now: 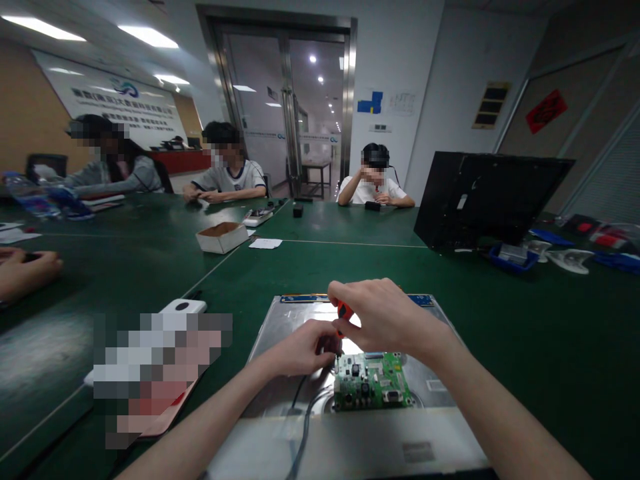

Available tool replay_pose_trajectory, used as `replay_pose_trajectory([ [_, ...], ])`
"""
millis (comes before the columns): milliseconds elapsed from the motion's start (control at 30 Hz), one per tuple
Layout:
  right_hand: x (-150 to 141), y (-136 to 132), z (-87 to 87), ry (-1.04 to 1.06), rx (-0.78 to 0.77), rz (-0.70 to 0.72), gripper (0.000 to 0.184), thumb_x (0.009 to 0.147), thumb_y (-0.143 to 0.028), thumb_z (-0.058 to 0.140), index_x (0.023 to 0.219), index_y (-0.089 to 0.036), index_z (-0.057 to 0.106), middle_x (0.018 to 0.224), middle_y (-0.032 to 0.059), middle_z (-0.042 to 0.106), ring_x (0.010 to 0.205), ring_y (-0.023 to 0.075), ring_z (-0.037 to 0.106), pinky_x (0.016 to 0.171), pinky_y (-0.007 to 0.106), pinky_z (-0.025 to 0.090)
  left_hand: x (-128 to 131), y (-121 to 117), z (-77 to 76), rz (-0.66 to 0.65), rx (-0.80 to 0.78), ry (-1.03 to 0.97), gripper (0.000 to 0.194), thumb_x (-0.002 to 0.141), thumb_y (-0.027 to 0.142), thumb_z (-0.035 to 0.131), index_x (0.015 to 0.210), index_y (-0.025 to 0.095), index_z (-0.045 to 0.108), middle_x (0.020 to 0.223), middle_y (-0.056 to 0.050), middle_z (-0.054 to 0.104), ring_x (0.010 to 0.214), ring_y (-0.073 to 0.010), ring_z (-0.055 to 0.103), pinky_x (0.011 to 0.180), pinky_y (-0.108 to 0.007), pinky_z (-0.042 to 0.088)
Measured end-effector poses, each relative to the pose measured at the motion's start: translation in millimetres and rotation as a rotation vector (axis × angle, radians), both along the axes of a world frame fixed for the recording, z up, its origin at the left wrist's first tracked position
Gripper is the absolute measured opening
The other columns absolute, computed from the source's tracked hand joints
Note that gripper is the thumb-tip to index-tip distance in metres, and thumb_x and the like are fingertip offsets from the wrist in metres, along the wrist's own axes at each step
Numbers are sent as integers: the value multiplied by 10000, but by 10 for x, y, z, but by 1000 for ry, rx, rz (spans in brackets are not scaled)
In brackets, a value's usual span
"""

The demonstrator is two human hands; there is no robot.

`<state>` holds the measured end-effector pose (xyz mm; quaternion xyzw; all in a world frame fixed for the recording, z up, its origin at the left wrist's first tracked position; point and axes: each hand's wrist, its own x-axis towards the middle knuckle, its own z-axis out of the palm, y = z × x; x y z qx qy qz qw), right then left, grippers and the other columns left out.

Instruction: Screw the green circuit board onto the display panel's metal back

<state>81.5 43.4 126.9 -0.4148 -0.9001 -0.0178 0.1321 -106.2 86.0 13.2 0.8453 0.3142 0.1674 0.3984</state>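
Observation:
My right hand (380,317) is wrapped round the handle of a red and black screwdriver (344,311), which points down at the upper left corner of a green circuit board (373,381). Close beside it, the curled fingers of my left hand (307,348) come together near the screwdriver's lower end and the board's corner; what they pinch is hidden. The board lies on the silver metal back of a display panel (270,333), which has a blue strip (420,300) along its far edge. A dark cable (306,427) runs from beside the board toward me.
A black monitor (485,200) stands at the right behind a blue tray (513,257). An open white box (223,238) is farther back. Left of the panel lie a white device (185,307) and a pinkish, blurred flat item (195,363). Another person's hand (30,272) rests far left; several people sit across.

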Motion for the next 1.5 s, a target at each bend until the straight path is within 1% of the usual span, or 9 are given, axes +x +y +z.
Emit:
replay_pose_trajectory([
  [133, -69, 10, -56, -29, 68, -59, 207, 925, -419, 597, 929, -214, 567, 711, 7, 676, 583, 142, 553, 503, 281, 166, 5, -31, 5, 46, 19, 40, 124, 710, 114, 557, 820, 166, 583, 728, 12, 579, 653, -156, 544, 599, -247, 422],
  [300, -97, -37, -38, -13, 10, -10, 78, 923, -268, 579, 964, -209, 548, 791, 2, 692, 618, 131, 565, 501, 273, 189, 9, -35, -11, 73, 33, 20, 94, 700, 129, 560, 785, 170, 564, 719, 8, 584, 661, -165, 546, 606, -255, 422],
  [433, -14, -54, 10, 20, -41, 47, 141, 873, -185, 590, 1008, -209, 556, 910, 9, 709, 703, 139, 600, 519, 261, 236, 11, -11, 1, 14, 7, -1, 105, 697, 137, 562, 795, 171, 574, 700, 16, 577, 632, -157, 533, 590, -254, 421],
  [633, -86, -32, -47, -45, 45, -63, 172, 938, -388, 601, 923, -216, 609, 789, 30, 710, 650, 162, 608, 514, 293, 184, 13, -24, 19, 41, 22, 45, 140, 695, 144, 571, 829, 170, 601, 741, -1, 613, 664, -169, 552, 619, -264, 435],
  [767, -167, -16, -109, -20, 65, 2, 72, 939, -273, 576, 977, -213, 585, 851, 33, 714, 655, 150, 605, 520, 291, 195, 19, -39, 14, 75, 29, 70, 37, 711, 162, 565, 745, 173, 558, 686, 2, 581, 641, -169, 543, 595, -260, 421],
  [967, -68, 17, -93, 50, -67, -9, 257, 866, -215, 605, 1109, -199, 522, 858, 27, 728, 687, 167, 627, 527, 270, 242, 24, -20, 31, 9, -12, 0, 92, 677, 120, 544, 748, 178, 549, 675, 23, 555, 615, -149, 515, 569, -241, 400],
  [1200, -144, -38, -53, -70, 117, -173, 259, 958, -447, 546, 924, -193, 579, 744, 55, 713, 618, 186, 625, 510, 296, 181, 5, -22, 14, 47, -6, 52, 104, 697, 127, 573, 786, 180, 554, 712, 16, 564, 642, -161, 535, 596, -256, 425],
  [1367, -135, -26, -59, -9, 59, -100, 88, 923, -270, 561, 971, -197, 573, 822, 31, 726, 658, 163, 625, 517, 292, 197, 2, -16, -35, 58, -3, 14, 107, 696, 131, 562, 795, 173, 557, 722, 10, 556, 661, -164, 532, 596, -256, 425],
  [1500, -79, -32, -45, 68, -10, -28, 232, 808, -198, 611, 1030, -190, 542, 871, 19, 720, 667, 151, 615, 520, 274, 225, 19, -7, 0, 4, 10, -40, 71, 681, 135, 563, 730, 177, 534, 667, 26, 532, 619, -149, 503, 575, -243, 401],
])
